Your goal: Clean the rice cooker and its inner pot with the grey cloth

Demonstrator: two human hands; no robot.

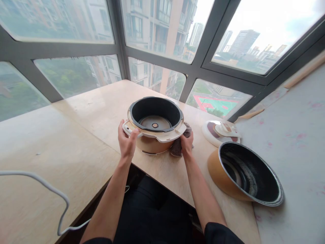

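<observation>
A round cooker body (153,144) with a tan outside, a white rim and a dark hollow inside stands near the counter's front edge. Its inner floor shows a small round piece in the centre. My left hand (127,140) grips the white handle on the left side, thumb on top. On the right side, my right hand (187,140) is closed around a brown cloth (176,147) and touches the cooker's rim. The cloth hangs down against the cooker's side.
A tan inner pot (218,169) with a dark inside leans at the right by the wall. Behind it lies a white and maroon lid (213,132). A white cable (48,184) crosses the counter (76,135) at the left. Windows rise behind.
</observation>
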